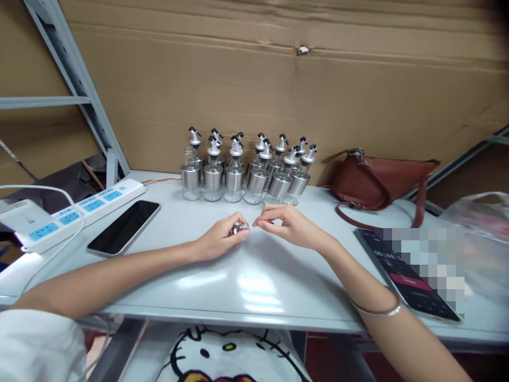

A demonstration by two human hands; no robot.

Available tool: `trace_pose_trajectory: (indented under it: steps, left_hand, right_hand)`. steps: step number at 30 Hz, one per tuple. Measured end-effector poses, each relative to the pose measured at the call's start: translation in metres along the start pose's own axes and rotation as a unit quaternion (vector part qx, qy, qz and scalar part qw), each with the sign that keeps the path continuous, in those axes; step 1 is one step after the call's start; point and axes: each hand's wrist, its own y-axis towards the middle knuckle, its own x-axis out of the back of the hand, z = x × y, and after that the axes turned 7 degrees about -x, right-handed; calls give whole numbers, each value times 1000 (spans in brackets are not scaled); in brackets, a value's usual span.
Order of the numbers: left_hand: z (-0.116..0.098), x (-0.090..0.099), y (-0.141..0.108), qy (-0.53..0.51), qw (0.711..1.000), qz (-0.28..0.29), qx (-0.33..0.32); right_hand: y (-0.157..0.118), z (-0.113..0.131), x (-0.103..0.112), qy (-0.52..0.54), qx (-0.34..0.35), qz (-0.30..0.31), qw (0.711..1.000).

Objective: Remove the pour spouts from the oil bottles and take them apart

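Observation:
My left hand [220, 237] is closed around a small shiny silver piece [237, 229], mostly hidden by the fingers. A short gap to the right is my right hand [288, 225], its thumb and fingertips drawn together above the table; whatever they pinch is too small to make out. Beyond both hands stand several glass bottles with brushed-metal sleeves [234, 179], grouped in rows. Most carry a silver pourer with a black flip cap [213, 146]. The front-left bottle [191, 180] shows a bare glass neck without a pourer.
At the left lie a black phone [124, 227] and a white power strip [93, 209] with cables. A brown handbag [377, 180], a tablet [409, 276] and a clear plastic bag [483, 244] occupy the right. Cardboard [278, 85] walls off the back of the table [191, 297].

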Motion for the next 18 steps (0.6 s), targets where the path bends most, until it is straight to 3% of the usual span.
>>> trace_pose_trajectory:
  steps: [2,10,15,18]
  left_hand:
    - [-1,0,0,-12,1000,-4,12]
    - [0,0,1,-24,999,2,22]
    - [1,0,1,-24,999,3,23]
    - [-1,0,1,-28,999,6,25]
  right_hand:
    - [1,-8,3,-9,-1,22,1000]
    - [2,-27,5,-37,-128,175,976]
    - [-4,-27,21,-39,-155,118,980]
    - [-5,-31,24,-62,-170,131,975]
